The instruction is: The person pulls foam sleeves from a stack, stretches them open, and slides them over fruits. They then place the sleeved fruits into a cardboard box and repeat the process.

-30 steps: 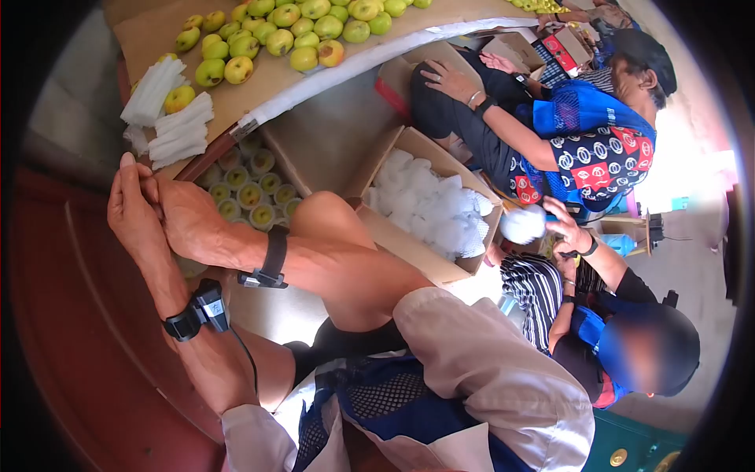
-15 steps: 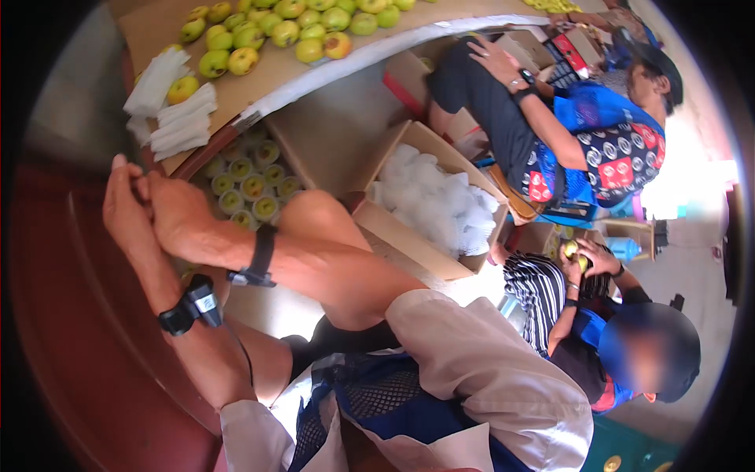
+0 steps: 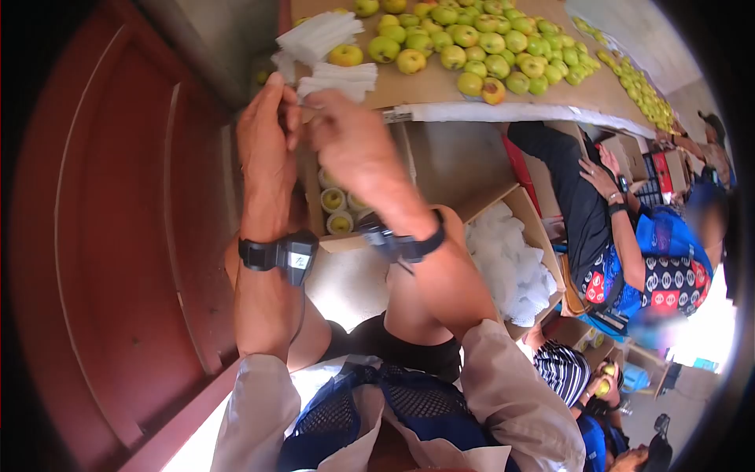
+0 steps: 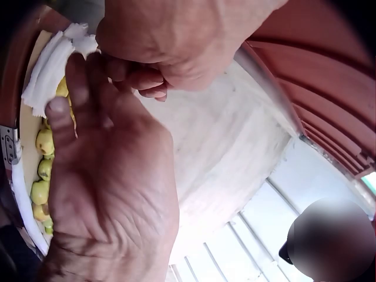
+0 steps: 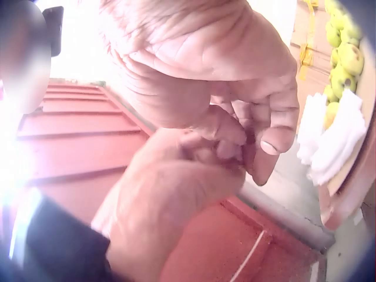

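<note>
In front of me my left hand [image 3: 267,141] is raised, its palm turned inward and several fingers fairly straight in the left wrist view. Close against its fingers is my right hand [image 3: 354,149], blurred in the head view. The right fingertips curl in at the left fingers [image 4: 79,82] in the left wrist view; I cannot tell whether anything small is between them. Just beyond the hands, stacks of white foam netting [image 3: 338,79] lie on the table edge. A yellow-green apple [image 3: 346,55] sits between the stacks.
Many more apples [image 3: 487,39] cover the cardboard-topped table. Below it stands a box of apples in round cups [image 3: 334,200]. A carton of white foam nets [image 3: 507,263] is to the right. Other people sit beyond, one in dark trousers [image 3: 554,181]. A red door [image 3: 126,236] is at left.
The head view has swung left, so table, boxes and people appear further right. My hands stay close together, and the right hand has become blurred with its fingers lifted a little from the left hand.
</note>
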Demonstrator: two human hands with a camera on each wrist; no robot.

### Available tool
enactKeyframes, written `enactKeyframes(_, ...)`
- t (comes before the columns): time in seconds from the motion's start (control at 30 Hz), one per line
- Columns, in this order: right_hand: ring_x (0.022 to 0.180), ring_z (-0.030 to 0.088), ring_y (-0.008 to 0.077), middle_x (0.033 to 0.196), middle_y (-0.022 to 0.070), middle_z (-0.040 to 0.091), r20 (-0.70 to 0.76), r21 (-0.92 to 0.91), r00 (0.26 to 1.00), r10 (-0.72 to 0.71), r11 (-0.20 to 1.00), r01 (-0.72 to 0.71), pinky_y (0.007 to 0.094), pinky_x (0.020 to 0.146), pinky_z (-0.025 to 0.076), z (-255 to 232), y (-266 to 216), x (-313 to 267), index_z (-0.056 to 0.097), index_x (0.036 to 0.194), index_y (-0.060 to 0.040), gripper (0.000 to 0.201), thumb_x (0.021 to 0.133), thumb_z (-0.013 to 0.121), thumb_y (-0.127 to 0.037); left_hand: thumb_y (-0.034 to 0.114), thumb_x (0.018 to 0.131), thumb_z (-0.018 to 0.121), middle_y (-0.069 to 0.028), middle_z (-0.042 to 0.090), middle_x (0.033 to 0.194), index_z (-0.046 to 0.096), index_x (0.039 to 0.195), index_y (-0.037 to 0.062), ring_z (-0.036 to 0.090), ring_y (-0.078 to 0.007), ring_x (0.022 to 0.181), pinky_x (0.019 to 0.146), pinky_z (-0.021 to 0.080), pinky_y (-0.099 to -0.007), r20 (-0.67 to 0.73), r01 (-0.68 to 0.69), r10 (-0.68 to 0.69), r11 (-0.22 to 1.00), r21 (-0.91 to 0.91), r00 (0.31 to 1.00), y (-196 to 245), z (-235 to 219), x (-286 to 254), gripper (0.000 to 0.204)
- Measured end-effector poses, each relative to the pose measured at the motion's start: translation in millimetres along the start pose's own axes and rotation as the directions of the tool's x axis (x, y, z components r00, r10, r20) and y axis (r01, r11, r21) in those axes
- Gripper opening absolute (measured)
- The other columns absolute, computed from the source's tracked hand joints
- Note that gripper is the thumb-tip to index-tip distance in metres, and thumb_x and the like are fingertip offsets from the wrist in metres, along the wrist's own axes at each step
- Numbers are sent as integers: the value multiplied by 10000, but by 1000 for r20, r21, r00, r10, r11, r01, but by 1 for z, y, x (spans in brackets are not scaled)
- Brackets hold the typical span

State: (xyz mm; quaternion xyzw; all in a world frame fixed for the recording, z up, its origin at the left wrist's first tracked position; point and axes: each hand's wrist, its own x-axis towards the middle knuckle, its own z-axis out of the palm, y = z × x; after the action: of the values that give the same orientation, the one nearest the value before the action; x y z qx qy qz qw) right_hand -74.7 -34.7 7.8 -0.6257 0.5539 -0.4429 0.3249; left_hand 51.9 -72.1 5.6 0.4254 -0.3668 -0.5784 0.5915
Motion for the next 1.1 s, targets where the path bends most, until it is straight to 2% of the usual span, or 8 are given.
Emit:
enactKeyframes(0.33,789,657,85,936,72,715,-309,222,950,-55,967,128,165,660,439,-145,-59,-66,610,1281,29,304,1015,605,-117,285,1061,550,24,427,573,561,846,71,332,-89,458,516,300,-259,162,100,-62,967,-236,985,0,-11,-20,303)
enactKeyframes(0.43,898,710,167,1047,107,747,-352,-70,933,72,992,-103,265,729,493,-199,0,-114,640,1282,-8,340,962,580,-107,262,1081,515,28,482,636,542,918,108,407,-65,536,523,347,-221,269,99,-57,985,-144,961,-2,3,-48,226)
enactKeyframes(0.5,905,709,154,1052,105,744,-374,-6,899,229,968,-249,252,710,492,-217,43,-148,631,1302,-1,351,971,581,-108,147,1035,541,-50,565,761,570,982,69,528,-141,643,597,438,-281,600,294,-124,936,-194,791,-7,-3,-52,98)
enactKeyframes(0.57,836,706,136,998,85,742,-411,95,822,393,916,-390,229,652,479,-229,99,-180,643,1251,1,312,959,575,-88,152,1023,560,-49,557,738,589,958,53,502,-143,618,581,417,-292,637,350,-185,926,-142,748,-16,11,-56,122)
enactKeyframes(0.63,797,712,147,942,81,738,-414,131,755,509,854,-504,233,636,484,-237,152,-219,635,1235,18,319,931,591,-67,277,1045,574,28,460,568,599,843,59,330,-72,459,475,283,-254,400,282,-246,959,-33,883,-38,47,-77,298)
enactKeyframes(0.77,854,717,239,967,137,732,-427,-124,667,611,691,-712,323,727,542,-256,247,-283,615,1279,-3,451,849,702,-107,291,1012,631,33,490,577,634,790,68,365,-57,477,444,251,-229,411,413,-421,904,114,808,-67,74,-95,314)
enactKeyframes(0.97,1124,637,372,1301,276,602,-369,-569,662,652,405,-716,424,963,507,-233,220,-293,605,1354,-143,613,776,795,-215,311,1010,639,44,482,581,630,780,88,346,-43,489,447,236,-226,400,415,-439,897,150,805,-72,77,-95,321)
enactKeyframes(1.1,1187,607,366,1289,268,593,-303,-513,661,686,467,-720,404,997,487,-251,216,-304,603,1371,-131,628,780,797,-220,316,1029,621,41,464,551,623,824,86,309,-47,453,475,257,-226,371,383,-421,907,177,827,-67,79,-96,308)
